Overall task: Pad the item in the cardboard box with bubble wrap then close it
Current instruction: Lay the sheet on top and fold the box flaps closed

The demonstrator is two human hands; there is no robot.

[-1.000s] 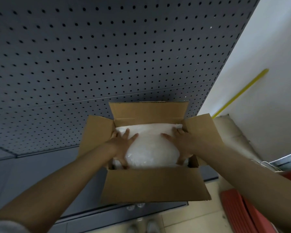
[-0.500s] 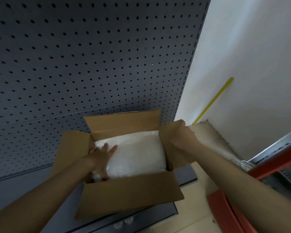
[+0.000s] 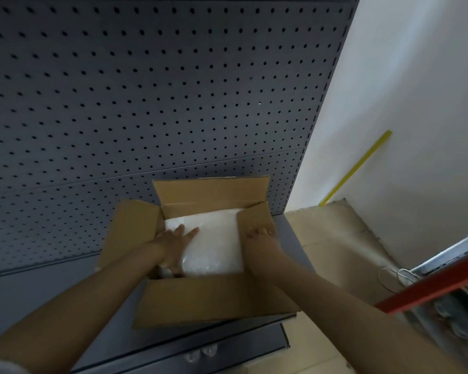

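A brown cardboard box (image 3: 214, 298) sits on a dark grey shelf, its far, left and near flaps standing open. White bubble wrap (image 3: 216, 238) fills the inside and hides whatever lies under it. My left hand (image 3: 173, 244) lies flat on the wrap's left part, fingers spread. My right hand (image 3: 260, 236) presses on the right flap (image 3: 254, 214), which is folded inward over the wrap's right edge.
A dark grey pegboard (image 3: 146, 90) rises behind the box. The shelf edge (image 3: 200, 344) runs just in front. To the right are a white wall, a yellow strip (image 3: 354, 168), flat cardboard (image 3: 335, 238) on the floor and a red rack beam (image 3: 430, 284).
My right hand left the bubble wrap, took the right flap and folded it inward over the wrap. My left hand stayed flat on the wrap. The view has swung to the right.
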